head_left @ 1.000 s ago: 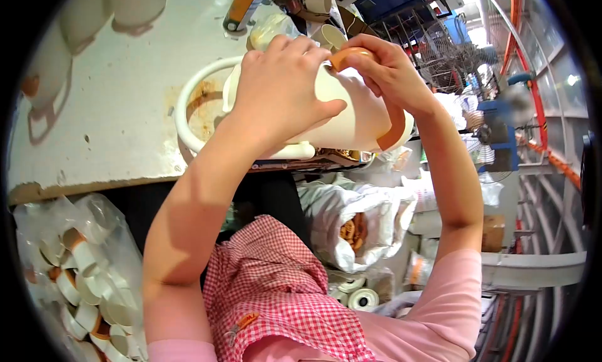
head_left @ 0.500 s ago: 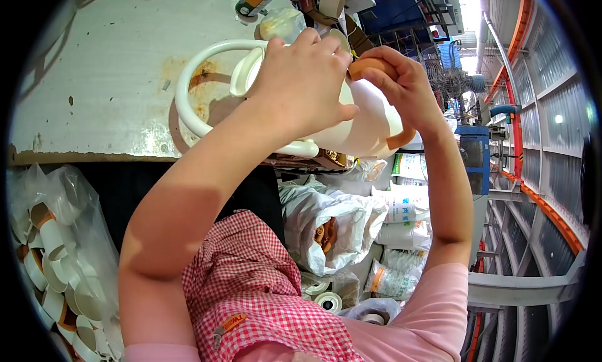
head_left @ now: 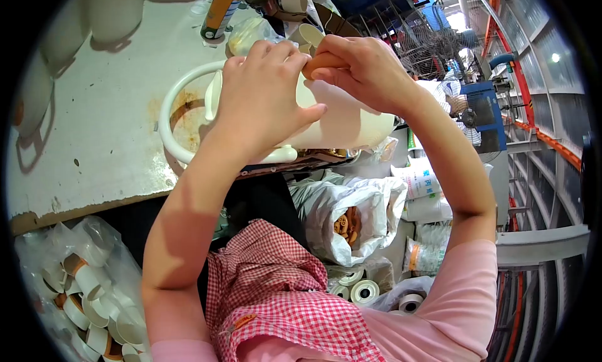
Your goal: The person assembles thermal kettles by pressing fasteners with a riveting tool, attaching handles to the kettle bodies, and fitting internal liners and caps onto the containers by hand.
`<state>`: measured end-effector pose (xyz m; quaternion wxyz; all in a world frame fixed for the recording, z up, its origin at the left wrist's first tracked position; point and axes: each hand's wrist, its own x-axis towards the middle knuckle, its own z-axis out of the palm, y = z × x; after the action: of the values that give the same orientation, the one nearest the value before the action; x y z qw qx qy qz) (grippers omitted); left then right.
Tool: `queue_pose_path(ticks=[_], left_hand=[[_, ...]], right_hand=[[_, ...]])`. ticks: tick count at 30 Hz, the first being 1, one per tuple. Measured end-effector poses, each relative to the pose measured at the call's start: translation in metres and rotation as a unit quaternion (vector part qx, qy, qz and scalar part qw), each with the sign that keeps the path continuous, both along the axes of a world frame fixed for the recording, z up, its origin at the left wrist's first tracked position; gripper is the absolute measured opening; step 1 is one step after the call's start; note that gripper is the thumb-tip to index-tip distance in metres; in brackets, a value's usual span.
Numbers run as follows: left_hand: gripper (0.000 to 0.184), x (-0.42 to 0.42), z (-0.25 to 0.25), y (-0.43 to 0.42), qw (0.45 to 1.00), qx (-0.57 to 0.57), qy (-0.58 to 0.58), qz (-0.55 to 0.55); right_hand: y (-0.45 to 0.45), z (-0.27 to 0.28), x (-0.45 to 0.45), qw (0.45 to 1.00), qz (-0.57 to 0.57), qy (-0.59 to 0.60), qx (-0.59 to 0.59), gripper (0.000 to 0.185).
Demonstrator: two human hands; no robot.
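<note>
A cream-white jug-like vessel (head_left: 348, 120) lies on its side at the table's near edge, with its open rim toward the left. Around its left end runs a thick white ring-shaped tube (head_left: 167, 120). My left hand (head_left: 260, 92) is laid over the vessel and grips it, thumb sticking out on the near side. An orange-brown curved handle (head_left: 325, 64) is pinched in my right hand (head_left: 370, 73), its end against the top of the vessel beside my left fingertips. My right hand covers most of the handle, so its lower end is hidden.
Behind the vessel stand a spray can (head_left: 222, 12) and a knotted plastic bag (head_left: 251, 36). Several white vessels (head_left: 113, 14) stand at far left. Below the table are a sack of brown parts (head_left: 326, 236), a bag of white-and-brown pieces (head_left: 88, 287) and white rolls (head_left: 365, 292).
My right hand has turned over the handle, its back now facing up and the forearm leaning more to the left. The handle's lower end went out of sight. The whole view has shifted somewhat.
</note>
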<state>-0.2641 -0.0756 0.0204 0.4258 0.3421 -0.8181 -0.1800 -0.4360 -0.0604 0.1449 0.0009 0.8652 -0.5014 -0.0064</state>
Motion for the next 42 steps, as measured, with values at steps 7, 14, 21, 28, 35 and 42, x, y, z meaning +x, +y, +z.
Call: queue_pose_path(ticks=[7,14,21,28,35,42], left_hand=[[0.067,0.000,0.002,0.001,1.000,-0.022,-0.006,0.005],[0.060,-0.001,0.007,-0.001,1.000,-0.017,-0.020,-0.002],[0.058,0.003,0.020,-0.004,0.996,-0.021,-0.055,-0.068],[0.043,-0.040,0.042,-0.013,0.984,0.140,0.052,-0.092],[0.035,-0.067,0.054,-0.007,0.992,0.113,0.048,0.027],[0.045,-0.078,0.050,-0.016,0.988,0.057,-0.015,0.140]], right_hand=[[-0.005,-0.003,-0.005,1.000,-0.004,0.002,-0.001,0.027],[-0.006,-0.006,-0.005,0.999,-0.034,-0.015,-0.017,0.031],[0.031,-0.019,-0.031,0.922,-0.045,-0.281,-0.262,0.034],[0.119,-0.143,-0.133,0.593,-0.435,-0.645,-0.208,0.059],[0.115,-0.145,-0.150,0.678,-0.387,-0.614,-0.116,0.051],[0.118,-0.152,-0.148,0.690,-0.398,-0.581,-0.170,0.051]])
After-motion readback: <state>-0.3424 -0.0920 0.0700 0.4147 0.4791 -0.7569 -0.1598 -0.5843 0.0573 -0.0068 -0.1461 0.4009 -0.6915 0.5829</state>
